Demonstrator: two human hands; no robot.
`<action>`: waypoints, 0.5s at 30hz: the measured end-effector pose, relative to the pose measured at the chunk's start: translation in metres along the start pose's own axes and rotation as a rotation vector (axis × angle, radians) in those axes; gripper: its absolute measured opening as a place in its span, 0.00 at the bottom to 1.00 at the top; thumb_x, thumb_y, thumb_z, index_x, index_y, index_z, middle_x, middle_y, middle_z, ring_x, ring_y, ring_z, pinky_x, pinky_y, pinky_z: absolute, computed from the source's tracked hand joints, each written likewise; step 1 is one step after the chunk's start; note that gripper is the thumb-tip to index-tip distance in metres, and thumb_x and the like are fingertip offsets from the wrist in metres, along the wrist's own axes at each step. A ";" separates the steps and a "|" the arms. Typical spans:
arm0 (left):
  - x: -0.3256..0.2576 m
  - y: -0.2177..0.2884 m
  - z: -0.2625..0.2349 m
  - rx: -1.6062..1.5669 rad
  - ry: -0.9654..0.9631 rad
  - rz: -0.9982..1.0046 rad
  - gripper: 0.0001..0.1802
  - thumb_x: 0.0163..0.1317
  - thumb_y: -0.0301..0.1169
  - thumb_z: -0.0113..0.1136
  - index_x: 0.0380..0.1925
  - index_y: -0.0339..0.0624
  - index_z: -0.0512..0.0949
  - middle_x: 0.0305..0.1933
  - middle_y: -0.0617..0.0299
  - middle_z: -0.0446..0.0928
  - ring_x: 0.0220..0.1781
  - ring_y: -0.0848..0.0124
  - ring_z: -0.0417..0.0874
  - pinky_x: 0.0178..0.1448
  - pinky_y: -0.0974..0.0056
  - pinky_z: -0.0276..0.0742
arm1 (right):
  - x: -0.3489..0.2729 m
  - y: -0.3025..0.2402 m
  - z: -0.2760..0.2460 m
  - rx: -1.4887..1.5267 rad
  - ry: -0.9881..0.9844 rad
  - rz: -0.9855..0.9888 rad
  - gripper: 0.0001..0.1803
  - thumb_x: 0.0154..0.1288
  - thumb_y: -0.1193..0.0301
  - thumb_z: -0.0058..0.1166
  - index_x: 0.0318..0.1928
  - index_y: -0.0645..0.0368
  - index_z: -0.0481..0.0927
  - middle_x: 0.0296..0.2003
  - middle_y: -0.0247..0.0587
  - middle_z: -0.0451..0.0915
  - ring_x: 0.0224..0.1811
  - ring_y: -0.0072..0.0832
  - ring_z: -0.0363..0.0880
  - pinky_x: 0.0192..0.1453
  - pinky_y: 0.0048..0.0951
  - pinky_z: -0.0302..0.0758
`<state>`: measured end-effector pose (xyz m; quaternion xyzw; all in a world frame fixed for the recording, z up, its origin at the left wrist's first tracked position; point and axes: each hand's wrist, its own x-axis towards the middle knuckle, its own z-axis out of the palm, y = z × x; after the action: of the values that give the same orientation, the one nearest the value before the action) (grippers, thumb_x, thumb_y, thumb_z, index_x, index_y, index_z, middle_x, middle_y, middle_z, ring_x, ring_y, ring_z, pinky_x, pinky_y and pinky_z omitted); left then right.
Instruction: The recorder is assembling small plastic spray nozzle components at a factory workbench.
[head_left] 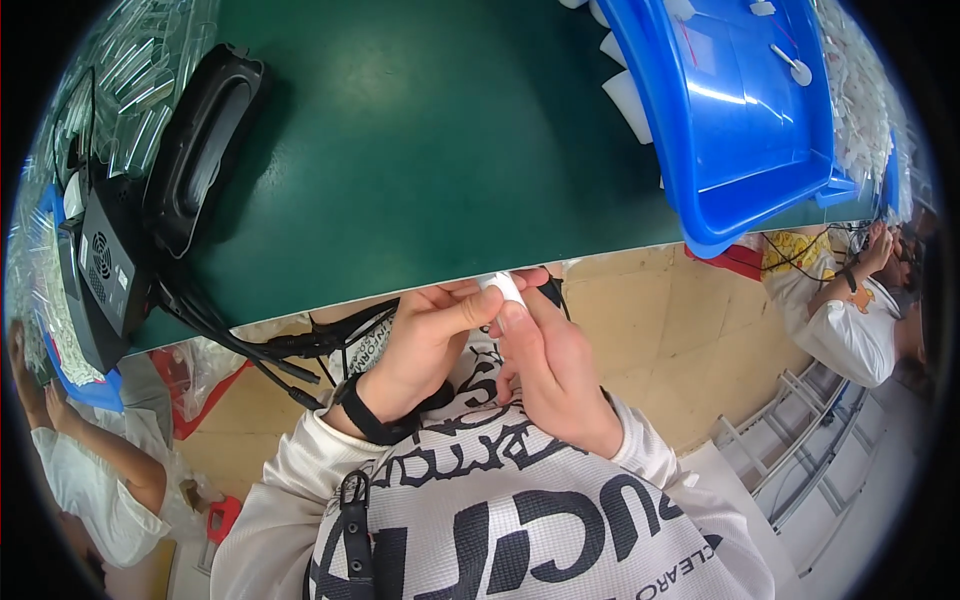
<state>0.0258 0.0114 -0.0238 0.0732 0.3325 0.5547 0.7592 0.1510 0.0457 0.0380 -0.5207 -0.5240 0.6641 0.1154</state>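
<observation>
Between left hand (428,335) and right hand (558,368), in the pinch of both, a white piece (504,288).

This seems to be a workshop or a small factory. The green table (420,150) carries a blue tray (740,190), and on its two sides there are a heap of clear plastic parts (135,100) and a heap of white parts (860,110). One person (100,490) on the left and another person (850,335) on the right are close to such heaps.
</observation>
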 end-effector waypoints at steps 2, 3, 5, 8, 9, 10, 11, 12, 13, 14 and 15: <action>-0.003 0.007 0.004 0.047 0.059 -0.028 0.13 0.59 0.32 0.56 0.41 0.37 0.77 0.46 0.51 0.77 0.47 0.69 0.76 0.48 0.68 0.68 | 0.000 -0.001 0.007 0.364 0.017 0.147 0.17 0.72 0.63 0.34 0.39 0.69 0.66 0.18 0.35 0.68 0.13 0.19 0.67 0.17 0.22 0.68; -0.005 0.012 0.008 0.095 0.123 -0.053 0.13 0.59 0.33 0.56 0.40 0.35 0.77 0.44 0.51 0.77 0.53 0.63 0.75 0.55 0.64 0.68 | 0.000 0.001 0.009 0.364 0.018 0.145 0.17 0.72 0.63 0.34 0.39 0.69 0.66 0.18 0.35 0.68 0.13 0.19 0.67 0.17 0.22 0.68; -0.006 0.019 0.015 0.148 0.170 -0.056 0.13 0.59 0.32 0.56 0.39 0.35 0.77 0.44 0.51 0.78 0.50 0.65 0.76 0.52 0.65 0.69 | 0.001 0.007 0.012 0.673 -0.088 0.217 0.21 0.72 0.57 0.29 0.40 0.64 0.66 0.20 0.30 0.58 0.17 0.15 0.54 0.17 0.22 0.70; -0.009 0.021 0.018 0.219 0.243 -0.070 0.11 0.58 0.29 0.55 0.39 0.34 0.77 0.45 0.50 0.78 0.41 0.72 0.78 0.45 0.69 0.70 | 0.003 0.018 0.011 0.756 -0.165 0.158 0.22 0.72 0.55 0.27 0.38 0.63 0.65 0.19 0.28 0.55 0.16 0.16 0.51 0.17 0.22 0.70; -0.010 0.021 0.018 0.233 0.237 -0.071 0.12 0.59 0.30 0.56 0.39 0.34 0.77 0.45 0.50 0.78 0.40 0.72 0.78 0.45 0.69 0.71 | 0.003 0.019 0.011 0.758 -0.167 0.155 0.22 0.72 0.55 0.27 0.38 0.63 0.65 0.19 0.28 0.55 0.16 0.16 0.51 0.17 0.22 0.70; -0.009 0.021 0.018 0.244 0.232 -0.072 0.12 0.59 0.30 0.56 0.40 0.33 0.76 0.45 0.50 0.78 0.40 0.73 0.78 0.45 0.69 0.71 | 0.004 0.020 0.011 0.739 -0.183 0.141 0.23 0.72 0.54 0.28 0.37 0.63 0.66 0.19 0.29 0.56 0.17 0.16 0.53 0.19 0.22 0.71; -0.009 0.023 0.019 0.245 0.231 -0.071 0.12 0.59 0.30 0.56 0.40 0.33 0.76 0.45 0.50 0.78 0.40 0.73 0.78 0.45 0.69 0.71 | 0.005 0.022 0.009 0.720 -0.199 0.127 0.23 0.72 0.54 0.28 0.37 0.62 0.66 0.20 0.29 0.57 0.18 0.17 0.55 0.21 0.23 0.72; -0.009 0.027 0.020 0.241 0.227 -0.141 0.13 0.59 0.30 0.55 0.41 0.33 0.75 0.45 0.50 0.78 0.41 0.73 0.78 0.45 0.69 0.72 | 0.007 0.025 0.008 0.720 -0.198 0.125 0.23 0.72 0.54 0.28 0.37 0.62 0.66 0.20 0.29 0.57 0.18 0.17 0.55 0.21 0.23 0.72; -0.010 0.030 0.022 0.237 0.223 -0.210 0.14 0.60 0.30 0.55 0.42 0.32 0.75 0.45 0.50 0.77 0.42 0.72 0.78 0.45 0.70 0.73 | 0.009 0.029 0.006 0.664 -0.219 0.080 0.22 0.72 0.55 0.28 0.40 0.63 0.67 0.21 0.31 0.61 0.20 0.17 0.59 0.25 0.23 0.72; -0.010 0.029 0.022 0.237 0.224 -0.208 0.14 0.60 0.30 0.55 0.42 0.32 0.75 0.45 0.50 0.77 0.42 0.72 0.78 0.45 0.70 0.73 | 0.010 0.032 0.003 0.607 -0.239 0.034 0.22 0.72 0.56 0.29 0.42 0.63 0.67 0.23 0.32 0.64 0.22 0.18 0.62 0.29 0.24 0.73; -0.011 0.026 0.022 0.264 0.211 -0.122 0.14 0.60 0.28 0.55 0.43 0.31 0.74 0.45 0.51 0.78 0.41 0.72 0.78 0.45 0.69 0.74 | 0.010 0.033 -0.001 0.607 -0.241 0.033 0.22 0.72 0.56 0.29 0.42 0.63 0.67 0.23 0.32 0.64 0.22 0.18 0.62 0.29 0.24 0.73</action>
<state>0.0161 0.0172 0.0105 0.0936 0.4840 0.4637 0.7362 0.1606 0.0391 0.0051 -0.3888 -0.3036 0.8484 0.1918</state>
